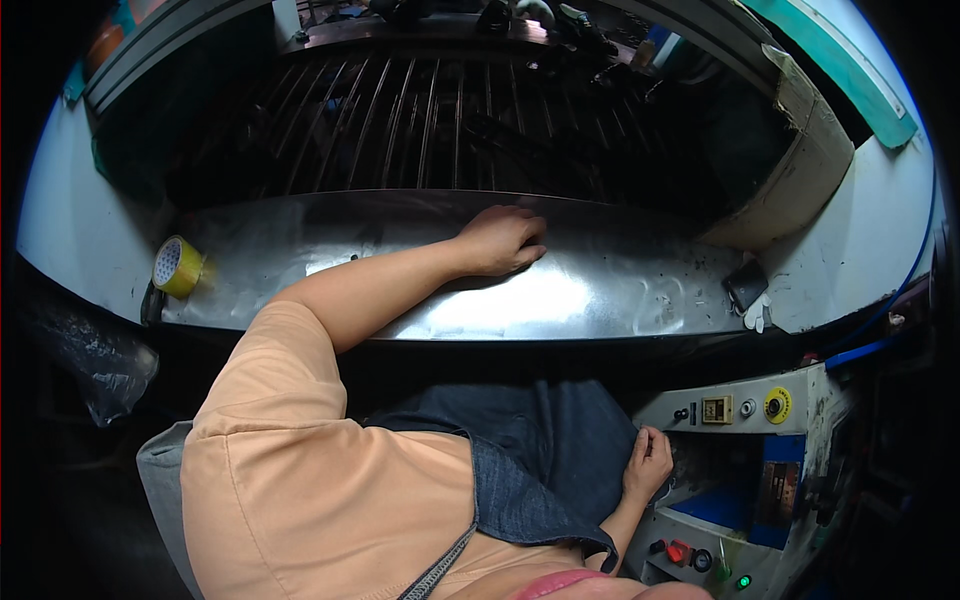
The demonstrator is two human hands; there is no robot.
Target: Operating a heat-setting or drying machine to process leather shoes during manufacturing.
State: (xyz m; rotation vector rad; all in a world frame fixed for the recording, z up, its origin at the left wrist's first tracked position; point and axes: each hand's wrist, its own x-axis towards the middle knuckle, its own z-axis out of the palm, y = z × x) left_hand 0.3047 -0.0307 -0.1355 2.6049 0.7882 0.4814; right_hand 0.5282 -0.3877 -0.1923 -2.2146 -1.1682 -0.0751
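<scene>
metal ledge (620,265) lies under the left hand (502,241), which i see resting near the middle of its far edge, fingers curled toward the palm; i cannot tell whether they pinch anything. i judge this a pause or a steadying step, and a next move would call for lifting that hand clear first. the right hand (650,465) is just beside the left edge of the control panel (735,414), fingers bent and near one another; shadow hides any contact, so perhaps they only hover. on the ledge, a yellow tape roll (177,267) is at the left end, well apart from the fingers.
</scene>
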